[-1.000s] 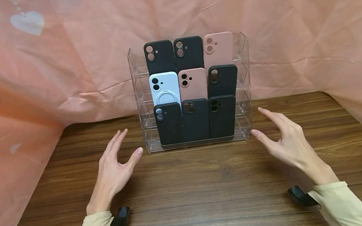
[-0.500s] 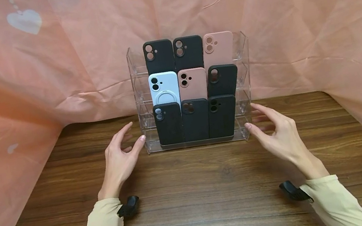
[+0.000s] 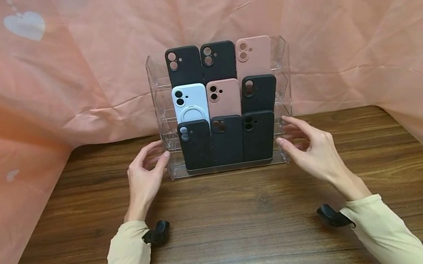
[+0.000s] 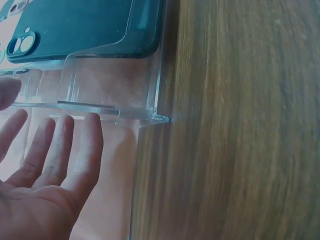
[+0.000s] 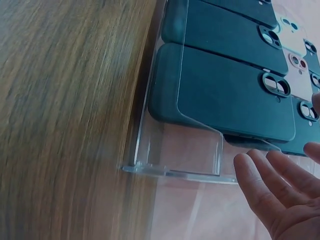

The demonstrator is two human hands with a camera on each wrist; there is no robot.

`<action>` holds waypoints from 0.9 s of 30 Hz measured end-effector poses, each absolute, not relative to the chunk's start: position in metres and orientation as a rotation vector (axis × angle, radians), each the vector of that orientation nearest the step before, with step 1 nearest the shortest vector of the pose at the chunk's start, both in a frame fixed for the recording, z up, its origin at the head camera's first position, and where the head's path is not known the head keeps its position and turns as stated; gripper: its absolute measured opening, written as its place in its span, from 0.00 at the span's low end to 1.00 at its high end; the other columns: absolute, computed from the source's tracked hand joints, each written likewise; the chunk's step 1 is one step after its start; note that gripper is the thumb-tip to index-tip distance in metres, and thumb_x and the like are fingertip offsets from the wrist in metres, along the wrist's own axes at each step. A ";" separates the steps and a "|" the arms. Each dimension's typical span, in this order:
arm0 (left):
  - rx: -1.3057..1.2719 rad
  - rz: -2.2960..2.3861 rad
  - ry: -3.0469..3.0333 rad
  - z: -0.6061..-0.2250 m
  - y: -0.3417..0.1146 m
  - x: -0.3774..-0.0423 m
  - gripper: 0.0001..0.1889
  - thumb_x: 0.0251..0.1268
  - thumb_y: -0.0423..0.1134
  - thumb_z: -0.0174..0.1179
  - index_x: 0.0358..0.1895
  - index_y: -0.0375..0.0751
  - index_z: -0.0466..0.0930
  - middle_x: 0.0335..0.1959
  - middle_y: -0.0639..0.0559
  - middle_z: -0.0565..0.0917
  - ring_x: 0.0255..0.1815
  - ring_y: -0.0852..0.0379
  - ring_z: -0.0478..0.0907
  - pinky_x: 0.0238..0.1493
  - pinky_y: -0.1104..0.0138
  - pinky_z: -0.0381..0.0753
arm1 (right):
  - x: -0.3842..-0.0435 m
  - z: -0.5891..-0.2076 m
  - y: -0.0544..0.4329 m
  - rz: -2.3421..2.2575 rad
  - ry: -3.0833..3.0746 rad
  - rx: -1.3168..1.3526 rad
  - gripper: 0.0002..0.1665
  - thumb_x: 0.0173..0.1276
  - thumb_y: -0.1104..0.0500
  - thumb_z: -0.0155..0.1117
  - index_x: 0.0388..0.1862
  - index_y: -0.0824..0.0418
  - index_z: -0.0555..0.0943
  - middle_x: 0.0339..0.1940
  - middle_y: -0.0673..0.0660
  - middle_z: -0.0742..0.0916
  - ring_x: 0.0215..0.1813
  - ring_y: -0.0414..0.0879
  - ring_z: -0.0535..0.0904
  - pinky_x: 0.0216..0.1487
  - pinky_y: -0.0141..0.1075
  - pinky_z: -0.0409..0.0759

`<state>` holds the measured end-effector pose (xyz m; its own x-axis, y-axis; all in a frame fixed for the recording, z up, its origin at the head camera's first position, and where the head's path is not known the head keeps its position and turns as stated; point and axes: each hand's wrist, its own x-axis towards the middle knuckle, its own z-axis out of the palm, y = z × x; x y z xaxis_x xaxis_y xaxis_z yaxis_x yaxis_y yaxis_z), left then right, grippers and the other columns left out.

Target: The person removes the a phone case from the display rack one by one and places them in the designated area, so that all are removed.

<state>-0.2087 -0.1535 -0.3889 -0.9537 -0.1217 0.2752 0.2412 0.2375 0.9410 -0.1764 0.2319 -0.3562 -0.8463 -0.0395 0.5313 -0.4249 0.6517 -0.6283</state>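
Note:
A clear acrylic display rack (image 3: 231, 166) stands on the table, holding several phone cases in three rows. Most cases are black, like the front left one (image 3: 199, 150); one is a white case (image 3: 190, 100) with a ring, and two are pink, such as the middle pink case (image 3: 226, 103). The left hand (image 3: 144, 179) is at the rack's left side, thumb by the front edge, fingers loosely extended along the outer face. On the opposite side, the right hand (image 3: 317, 153) has its thumb and relaxed fingers at the right panel. Whether the fingertips touch the acrylic is unclear.
The brown wood-grain table (image 3: 246, 229) spreads in front of the rack and to both sides. Peach cloth (image 3: 95, 53) printed with pale hearts hangs behind and on either side. Each wrist wears a small black camera, such as the left one (image 3: 162, 229).
Both hands have moved inward and forward to the rack's sides, the left going right and the right going left. The rack and its phone cases keep their arrangement.

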 end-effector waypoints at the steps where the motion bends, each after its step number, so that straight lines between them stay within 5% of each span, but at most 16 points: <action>1: -0.110 -1.796 -2.215 -0.389 -0.153 -0.210 0.19 0.69 0.40 0.67 0.61 0.47 0.82 0.56 0.43 0.84 0.48 0.59 0.87 0.42 0.60 0.92 | -0.177 -0.356 0.231 1.087 -2.393 0.365 0.30 0.68 0.58 0.71 0.69 0.54 0.78 0.52 0.61 0.90 0.45 0.25 0.83 0.40 0.17 0.82; 5: -0.095 -1.825 -2.206 -0.389 -0.153 -0.213 0.17 0.69 0.38 0.66 0.60 0.44 0.83 0.55 0.42 0.85 0.45 0.65 0.86 0.40 0.60 0.92 | -0.180 -0.357 0.227 1.116 -2.404 0.366 0.29 0.69 0.58 0.70 0.69 0.56 0.77 0.52 0.62 0.90 0.45 0.23 0.82 0.41 0.15 0.81; 13: -0.103 -1.820 -2.195 -0.384 -0.153 -0.216 0.16 0.68 0.33 0.65 0.58 0.42 0.82 0.54 0.41 0.85 0.42 0.66 0.86 0.35 0.66 0.91 | -0.185 -0.359 0.221 1.129 -2.413 0.343 0.30 0.70 0.57 0.69 0.71 0.54 0.76 0.51 0.63 0.90 0.45 0.57 0.91 0.41 0.15 0.80; 27: -0.111 -1.830 -2.167 -0.384 -0.152 -0.216 0.15 0.67 0.31 0.65 0.56 0.39 0.82 0.51 0.39 0.84 0.41 0.65 0.86 0.36 0.60 0.92 | -0.199 -0.355 0.216 1.088 -2.435 0.284 0.33 0.72 0.56 0.66 0.75 0.50 0.72 0.43 0.62 0.91 0.42 0.56 0.91 0.38 0.11 0.76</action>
<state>-0.2161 -0.1522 -0.3841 -0.9515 -0.1339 0.2770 0.2506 0.1850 0.9503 -0.1994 0.2156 -0.3551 -0.8749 -0.0020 0.4843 -0.3621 0.6669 -0.6513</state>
